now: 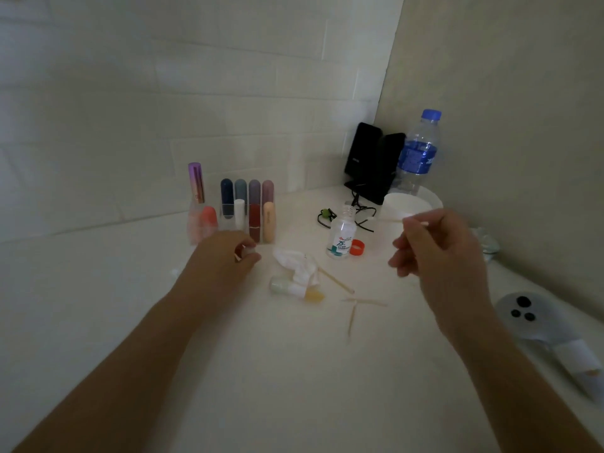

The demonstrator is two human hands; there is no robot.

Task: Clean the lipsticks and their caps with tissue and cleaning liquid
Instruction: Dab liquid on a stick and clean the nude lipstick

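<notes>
My left hand (225,256) is closed around a small white lipstick part (246,251) just in front of a clear organizer (228,220) that holds several coloured lipsticks. My right hand (438,253) pinches a cotton swab (389,220), raised above the table to the right of the open cleaning liquid bottle (341,237). The bottle's orange cap (357,247) lies beside it. A crumpled tissue (299,264) lies at the centre, partly over an uncapped yellow-tipped lipstick (295,287) that rests on its side.
Used swab sticks (354,305) lie on the white table near the tissue. A water bottle (418,152), black speakers (372,161) with a cable, and a white round container (411,202) stand at the back right. A white controller (536,318) lies at the right edge.
</notes>
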